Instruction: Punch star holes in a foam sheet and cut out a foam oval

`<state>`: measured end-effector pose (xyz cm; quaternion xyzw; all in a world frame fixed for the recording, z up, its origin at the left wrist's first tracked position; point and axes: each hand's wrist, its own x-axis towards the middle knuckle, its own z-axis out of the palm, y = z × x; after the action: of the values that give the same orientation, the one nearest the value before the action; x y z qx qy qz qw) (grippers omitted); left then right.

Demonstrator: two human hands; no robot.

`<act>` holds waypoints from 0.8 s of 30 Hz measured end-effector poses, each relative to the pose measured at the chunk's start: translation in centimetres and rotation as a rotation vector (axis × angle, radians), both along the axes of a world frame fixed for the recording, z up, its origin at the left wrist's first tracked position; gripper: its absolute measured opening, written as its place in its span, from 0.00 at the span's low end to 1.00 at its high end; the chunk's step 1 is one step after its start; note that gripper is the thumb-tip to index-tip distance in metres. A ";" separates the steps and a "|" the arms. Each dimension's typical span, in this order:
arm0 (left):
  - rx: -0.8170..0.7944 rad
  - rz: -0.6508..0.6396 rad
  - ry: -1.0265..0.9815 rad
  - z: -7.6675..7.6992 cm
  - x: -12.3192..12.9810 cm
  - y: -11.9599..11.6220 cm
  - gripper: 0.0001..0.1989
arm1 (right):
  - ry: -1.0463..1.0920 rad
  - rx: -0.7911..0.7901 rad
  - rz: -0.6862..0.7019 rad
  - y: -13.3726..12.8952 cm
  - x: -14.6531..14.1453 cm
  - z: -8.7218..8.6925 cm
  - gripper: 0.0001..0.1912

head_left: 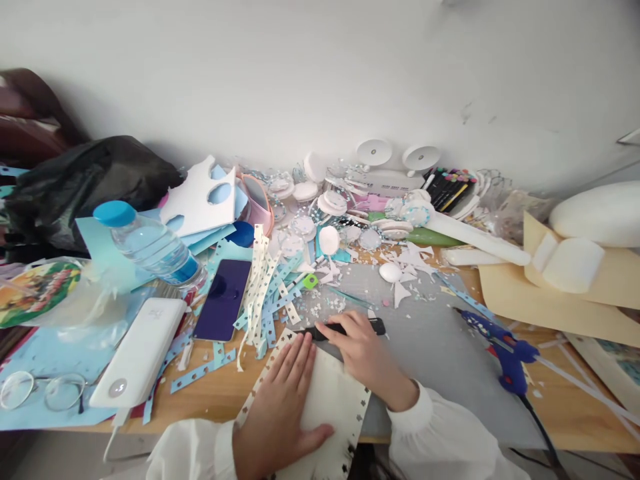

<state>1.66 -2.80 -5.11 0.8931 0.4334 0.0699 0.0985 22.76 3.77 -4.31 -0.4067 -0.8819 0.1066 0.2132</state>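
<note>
A cream sheet of paper (330,393) with small dark star shapes along its sides lies at the front edge of the table, partly on a grey mat (420,333). My left hand (283,407) rests flat on this sheet, its fingers stretched out and its thumb spread. Gripped in my right hand (363,353) is a black craft knife (375,326), held low at the sheet's far edge. The knife's tip points left, close to the fingertips of my left hand. My right palm is hidden.
Left stand a phone (223,300), a white power bank (140,353), glasses (45,390) and a water bottle (155,250). Cut strips (257,293) and white foam discs (330,240) lie beyond the sheet. A blue glue gun (505,347) lies right.
</note>
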 end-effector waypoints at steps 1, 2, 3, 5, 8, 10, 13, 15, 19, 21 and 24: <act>-0.005 0.001 -0.005 0.0 0.0 -0.1 0.53 | 0.003 0.005 -0.005 0.2 -0.4 -0.1 0.24; -0.011 0.003 -0.009 -0.1 0.0 -0.1 0.53 | 0.003 0.006 -0.011 0.3 -0.8 -0.3 0.24; -0.018 0.006 -0.011 -0.1 0.0 -0.2 0.54 | 0.003 0.004 -0.017 0.4 -1.2 -0.4 0.24; -0.033 0.009 -0.015 -0.2 0.0 -0.3 0.55 | 0.003 0.008 -0.031 0.5 -1.7 -0.4 0.24; -0.036 -0.001 -0.019 -0.2 -0.1 -0.4 0.55 | -0.002 0.018 -0.049 0.3 -1.5 -0.3 0.24; -0.023 -0.014 -0.017 -0.1 -0.2 -0.3 0.54 | -0.003 0.045 -0.083 -0.1 -0.6 -0.1 0.24; -0.005 -0.035 -0.015 0.1 -0.3 -0.3 0.48 | -0.016 0.122 -0.186 -1.3 1.8 0.1 0.22; 0.004 -0.045 -0.026 0.2 -0.4 -0.2 0.46 | -0.033 0.149 -0.254 -2.5 3.7 -0.2 0.22; 0.036 -0.044 -0.065 0.3 -0.1 0.1 0.39 | -0.013 0.161 -0.391 -4.9 7.5 -1.0 0.21; 0.069 -0.047 -0.078 0.9 0.0 0.5 0.33 | 0.000 0.181 -0.477 -5.6 9.2 -1.5 0.20; 0.133 -0.042 -0.125 2.5 -0.2 1.7 0.25 | -0.013 0.219 -0.599 -5.6 11.5 -2.1 0.18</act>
<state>1.50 -1.08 -2.64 0.9004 0.4020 0.1518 0.0674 34.27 -1.82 -6.40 -0.6236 -0.7304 -0.0592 0.2722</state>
